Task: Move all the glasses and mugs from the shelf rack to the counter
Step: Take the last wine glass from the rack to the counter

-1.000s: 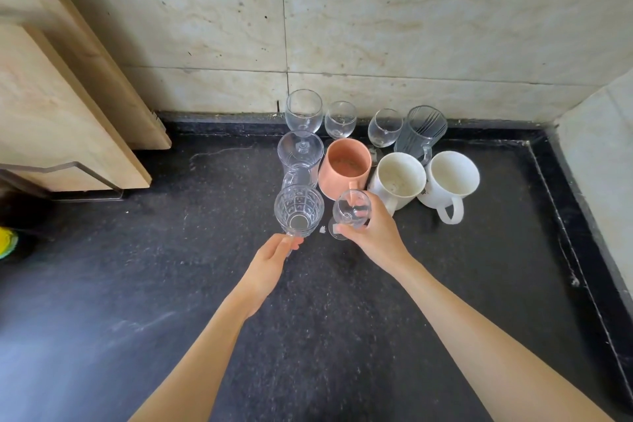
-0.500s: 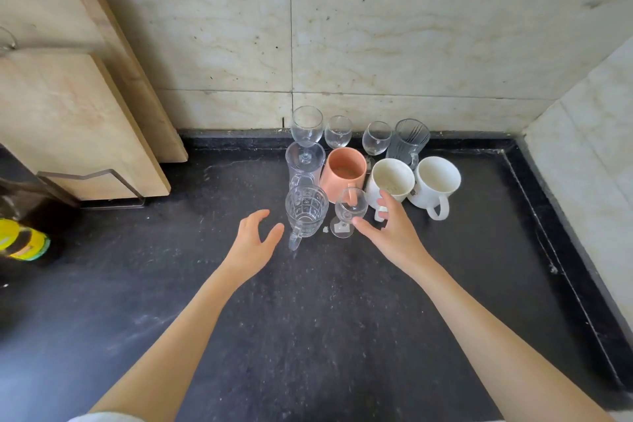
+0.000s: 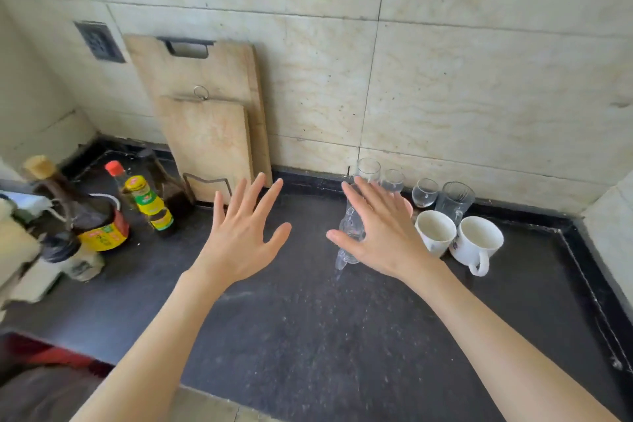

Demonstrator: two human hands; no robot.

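Several glasses and mugs stand grouped on the black counter [image 3: 308, 312] by the back wall. Two white mugs [image 3: 435, 231] [image 3: 478, 243] sit at the right of the group, with a ribbed tumbler [image 3: 454, 199] and small stemmed glasses [image 3: 424, 192] [image 3: 368, 169] behind them. My right hand [image 3: 380, 233] is raised, fingers spread, and covers the pink mug and most of the patterned glass mug [image 3: 347, 233]. My left hand [image 3: 243, 229] is also raised with fingers apart, left of the group. Neither hand holds anything.
Two wooden cutting boards [image 3: 212, 127] lean on the tiled wall at the back left. Sauce and oil bottles [image 3: 147, 199] [image 3: 85, 216] crowd the counter's left end. A wall outlet [image 3: 99, 41] sits above them. The counter corner lies right of the mugs.
Both hands let go of the glasses, lifted away and spread wide. The view swung up and left, bringing the cutting boards and bottles into sight.
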